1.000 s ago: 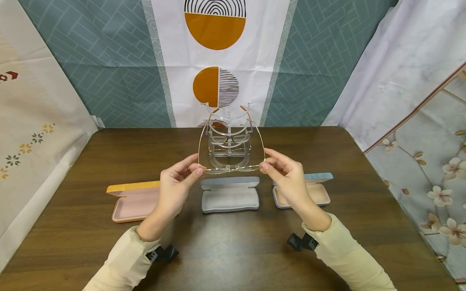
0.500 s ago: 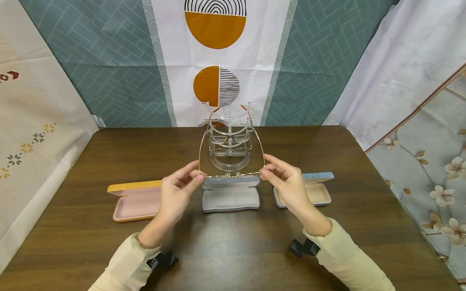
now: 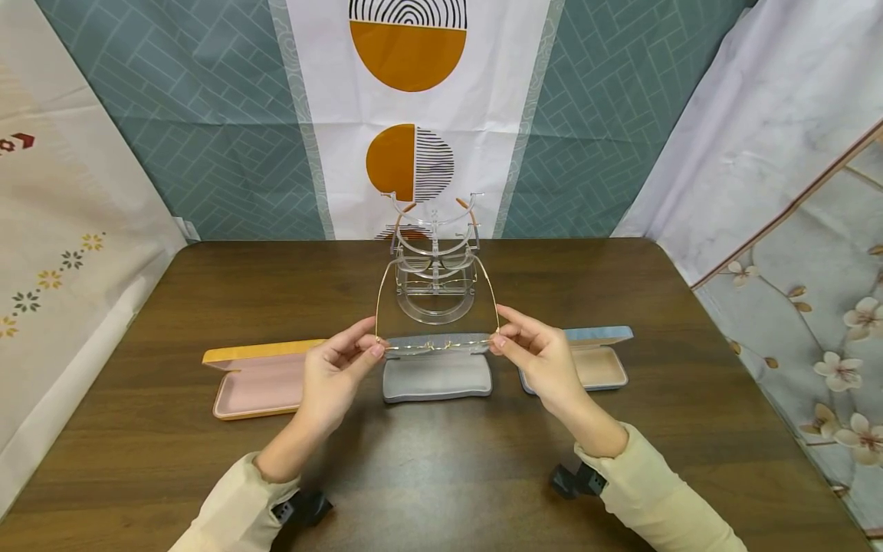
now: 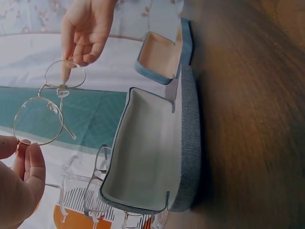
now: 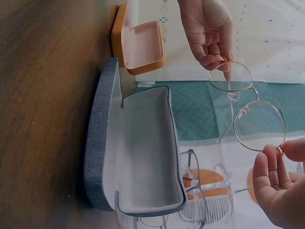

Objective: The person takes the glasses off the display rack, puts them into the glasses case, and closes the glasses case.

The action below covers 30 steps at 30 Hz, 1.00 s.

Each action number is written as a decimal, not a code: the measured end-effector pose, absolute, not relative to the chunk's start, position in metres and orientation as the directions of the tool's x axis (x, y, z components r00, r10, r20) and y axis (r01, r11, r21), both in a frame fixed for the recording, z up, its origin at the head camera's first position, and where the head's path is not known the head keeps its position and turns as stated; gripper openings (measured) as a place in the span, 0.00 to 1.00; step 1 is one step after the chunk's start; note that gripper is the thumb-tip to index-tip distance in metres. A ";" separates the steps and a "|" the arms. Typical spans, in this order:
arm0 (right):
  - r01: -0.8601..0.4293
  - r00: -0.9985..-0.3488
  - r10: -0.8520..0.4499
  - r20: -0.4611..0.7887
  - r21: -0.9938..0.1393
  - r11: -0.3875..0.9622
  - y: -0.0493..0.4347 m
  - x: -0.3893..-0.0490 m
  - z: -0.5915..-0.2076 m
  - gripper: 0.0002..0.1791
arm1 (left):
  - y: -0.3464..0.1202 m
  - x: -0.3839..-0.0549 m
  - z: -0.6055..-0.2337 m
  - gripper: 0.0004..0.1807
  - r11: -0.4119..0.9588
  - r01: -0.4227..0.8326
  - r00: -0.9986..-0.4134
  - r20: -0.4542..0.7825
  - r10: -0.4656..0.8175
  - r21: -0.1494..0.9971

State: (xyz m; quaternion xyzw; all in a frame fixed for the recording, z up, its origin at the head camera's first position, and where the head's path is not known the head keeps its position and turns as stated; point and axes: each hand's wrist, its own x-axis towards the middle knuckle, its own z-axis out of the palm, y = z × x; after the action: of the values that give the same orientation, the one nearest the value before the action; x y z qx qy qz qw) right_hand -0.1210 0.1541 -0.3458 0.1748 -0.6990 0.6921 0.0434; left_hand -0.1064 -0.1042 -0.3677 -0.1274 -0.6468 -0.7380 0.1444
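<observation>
Between our two hands we held a pair of thin gold metal-rimmed glasses (image 3: pixel 414 349) with clear round lenses, up off the dark brown wooden table (image 3: pixel 441 475). Our left hand (image 3: pixel 333 379) pinched one end of the frame by the hinge, thumb against fingers. Our right hand (image 3: pixel 543 356) gripped the opposite end the same way. Both temples were unfolded and pointed away from us.

Lower than both hands and between them, we had a blue-grey fabric-textured oblong case (image 3: pixel 437 379) with pale grey lining, lid raised on the far side. Lenses overlapped that lid in the head view, but both wrist views showed them apart from it. Outboard of the left hand sat a yellow-orange oblong case (image 3: pixel 258 389) with pink lining, lid up, partly hidden by that hand. Outboard of the right hand sat a blue case (image 3: pixel 602 366) with beige lining, lid also up, partly covered too.

Beyond both hands, roughly centred, stood a clear plastic display stand (image 3: pixel 436 316) carrying more glasses; we couldn't count them reliably. Cream sleeves (image 3: pixel 231 506) covered our forearms.
</observation>
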 end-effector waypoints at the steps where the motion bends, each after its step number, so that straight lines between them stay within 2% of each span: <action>1: -0.300 -0.936 -0.186 0.298 -0.954 -0.020 0.154 -0.120 -0.346 0.23 | -0.104 -0.106 -0.368 0.20 -0.124 0.380 -0.925 0.378 -0.047 0.916; 8: -0.302 -0.934 -0.194 0.298 -0.953 -0.010 0.154 -0.117 -0.349 0.23 | -0.106 -0.102 -0.371 0.20 -0.146 0.397 -0.917 0.398 -0.028 0.906; 21: -0.319 -0.932 -0.187 0.311 -0.948 0.010 0.155 -0.111 -0.355 0.22 | -0.110 -0.097 -0.375 0.21 -0.083 0.372 -0.927 0.374 0.008 0.924; 30: -0.276 -0.945 -0.190 0.266 -0.961 0.032 0.155 -0.109 -0.359 0.22 | -0.110 -0.094 -0.380 0.21 -0.088 0.345 -0.937 0.348 0.017 0.934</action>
State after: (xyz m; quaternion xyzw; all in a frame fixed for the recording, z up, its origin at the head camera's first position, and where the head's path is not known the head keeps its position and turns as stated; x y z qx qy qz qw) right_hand -0.1087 0.1552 -0.3592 0.1624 -0.7175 0.6766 0.0320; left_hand -0.0936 -0.1099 -0.3795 -0.1361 -0.6656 -0.7250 0.1133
